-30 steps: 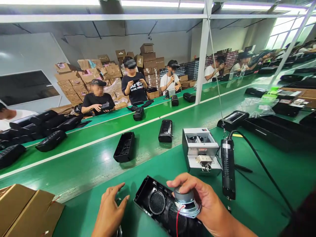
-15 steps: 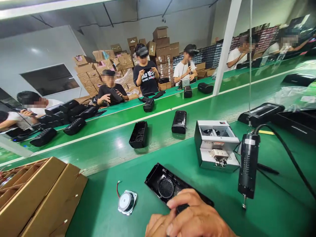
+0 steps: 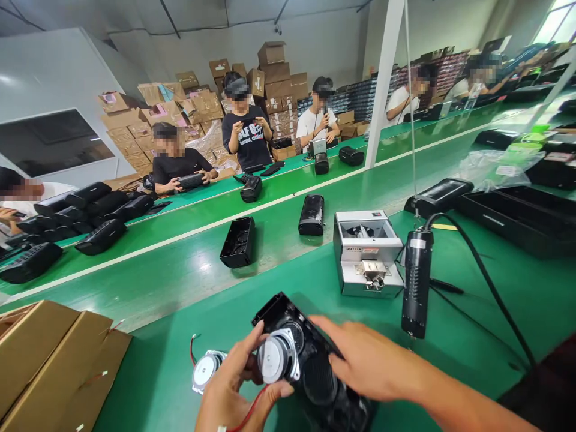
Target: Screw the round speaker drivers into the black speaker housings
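My left hand (image 3: 236, 378) pinches a round silver speaker driver (image 3: 273, 358) by its sides, its red wire hanging down over the palm. The driver is over the upper end of an open black speaker housing (image 3: 320, 378), beside a round mesh grille; whether they touch I cannot tell. Across the housing's right edge my right hand (image 3: 366, 360) grips it, fingers reaching inside. The housing lies tilted, its near end blurred. On the green mat, just left of my left hand, a second speaker driver (image 3: 206, 372) with a red wire is partly covered.
A black electric screwdriver (image 3: 416, 285) hangs by a cable at right, beside a grey screw feeder (image 3: 366, 255). Cardboard boxes (image 3: 58, 366) stand at left. An empty housing (image 3: 237, 243) and a closed speaker (image 3: 311, 215) sit on the green belt. Several co-workers sit or stand beyond.
My hands have moved apart; the left one now holds a speaker driver over the housing. My right hand has shifted to the housing's right edge. The view has turned right.
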A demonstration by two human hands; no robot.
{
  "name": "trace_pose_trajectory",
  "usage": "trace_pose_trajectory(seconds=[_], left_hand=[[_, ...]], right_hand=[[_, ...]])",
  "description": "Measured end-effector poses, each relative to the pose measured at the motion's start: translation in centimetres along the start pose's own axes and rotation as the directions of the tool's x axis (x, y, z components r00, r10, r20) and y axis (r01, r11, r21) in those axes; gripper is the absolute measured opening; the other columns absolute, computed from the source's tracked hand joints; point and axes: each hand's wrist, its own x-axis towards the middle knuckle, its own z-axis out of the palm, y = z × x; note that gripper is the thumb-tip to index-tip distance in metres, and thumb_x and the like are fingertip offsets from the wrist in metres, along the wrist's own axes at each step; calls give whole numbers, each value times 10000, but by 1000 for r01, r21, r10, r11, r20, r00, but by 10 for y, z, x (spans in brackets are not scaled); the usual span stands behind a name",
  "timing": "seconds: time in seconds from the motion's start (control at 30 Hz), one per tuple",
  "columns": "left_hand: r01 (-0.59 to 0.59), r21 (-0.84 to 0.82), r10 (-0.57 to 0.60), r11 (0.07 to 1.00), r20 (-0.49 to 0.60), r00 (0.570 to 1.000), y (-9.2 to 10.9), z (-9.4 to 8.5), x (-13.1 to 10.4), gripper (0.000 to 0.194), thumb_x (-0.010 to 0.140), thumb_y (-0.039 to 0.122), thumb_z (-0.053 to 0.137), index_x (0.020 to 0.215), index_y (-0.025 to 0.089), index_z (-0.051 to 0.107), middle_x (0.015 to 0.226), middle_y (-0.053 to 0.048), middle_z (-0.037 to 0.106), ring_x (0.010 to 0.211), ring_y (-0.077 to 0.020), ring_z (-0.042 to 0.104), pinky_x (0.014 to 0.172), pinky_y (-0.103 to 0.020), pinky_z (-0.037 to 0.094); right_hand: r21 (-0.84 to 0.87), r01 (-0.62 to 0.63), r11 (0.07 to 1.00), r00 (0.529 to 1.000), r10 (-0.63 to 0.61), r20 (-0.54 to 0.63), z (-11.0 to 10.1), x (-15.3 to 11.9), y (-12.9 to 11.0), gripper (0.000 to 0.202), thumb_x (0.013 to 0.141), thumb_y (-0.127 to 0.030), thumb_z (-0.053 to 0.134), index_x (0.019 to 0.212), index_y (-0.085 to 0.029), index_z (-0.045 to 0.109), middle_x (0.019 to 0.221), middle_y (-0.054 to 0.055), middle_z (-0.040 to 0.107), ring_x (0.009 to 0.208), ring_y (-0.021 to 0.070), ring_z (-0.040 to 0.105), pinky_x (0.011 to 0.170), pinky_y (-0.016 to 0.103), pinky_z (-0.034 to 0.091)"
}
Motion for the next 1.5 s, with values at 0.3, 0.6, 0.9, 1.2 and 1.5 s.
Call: trace_pose_trajectory(seconds=[0.3,0.6,0.9,1.2,1.5], left_hand=[[-544,580,416,606,351,839,11,24,32,559,752,345,905,1234,319,623,1104,9,804,986,-289,757,1040,-564,416],[-350,765,222,540,272,936,5,49,21,438,751,180,782,1166,251,662,1073,-46,780,1057,-315,684,1033,-524,323],[-308,786,163,537,262,951,18,51,27,379,801,158,710,1167,244,664,1115,-49,794,1085,-317,680,979,-492,323],[-334,791,189,513,276,942,13,49,28,374,820,151,659,1179,255,674,1149,-49,795,1090,-328,685,985,-519,321],[-332,787,204,520,263,943,11,50,27,357,805,171,660,1151,262,667,1112,-64,797,1072,-328,692,1125,-584,278]], right_hand=[[-7,-102,995,990,102,101,41,-47,-14,945,917,-124,551,1725,-174,64,1011,151,802,869,322,781,667,331,456],[-40,-33,999,997,36,66,52,-43,3,965,848,-150,578,1717,-183,159,743,61,749,621,258,713,531,289,403],[-56,-7,998,1000,5,-24,63,-44,8,1005,789,-152,593,1714,-198,204,684,32,717,540,241,663,494,297,374],[-27,-1,1000,999,0,-43,64,-45,7,1000,790,-147,620,1710,-207,234,692,27,716,565,244,673,510,301,363],[31,-9,999,998,11,-54,60,-46,7,981,787,-153,601,1705,-225,263,695,30,724,566,238,675,500,291,366]])
